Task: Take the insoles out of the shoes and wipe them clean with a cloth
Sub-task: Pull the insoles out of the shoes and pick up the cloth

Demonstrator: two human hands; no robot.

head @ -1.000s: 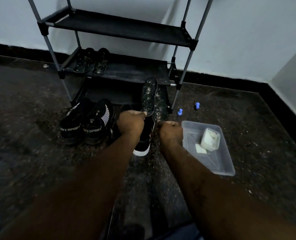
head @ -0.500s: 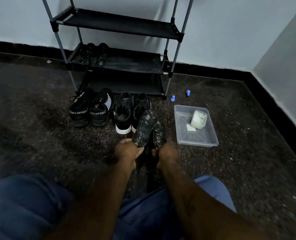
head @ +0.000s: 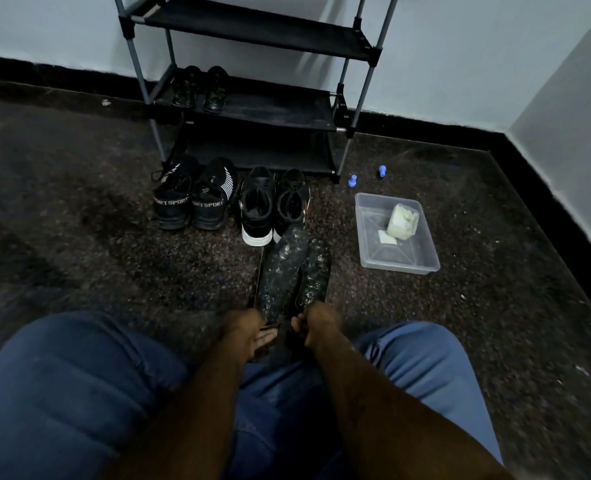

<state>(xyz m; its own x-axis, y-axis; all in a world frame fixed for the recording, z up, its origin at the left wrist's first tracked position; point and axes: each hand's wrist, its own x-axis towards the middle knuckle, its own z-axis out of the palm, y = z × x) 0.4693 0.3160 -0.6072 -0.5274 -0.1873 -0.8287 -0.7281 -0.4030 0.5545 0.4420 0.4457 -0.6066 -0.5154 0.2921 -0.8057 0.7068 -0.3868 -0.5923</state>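
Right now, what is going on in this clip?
A person sits on the floor by a shoe rack with two dusty, speckled insoles held at their heel ends, one in the left hand and one in the right hand. Two pairs of black shoes stand ahead on the floor. A pale cloth sits untouched in a clear plastic tray to the right, so wiping has not begun.

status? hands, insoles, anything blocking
Left hand and right hand each pinch the heel end of a speckled insole, both out of the shoes. Cloth untouched in the clear tray. Nothing in the way.
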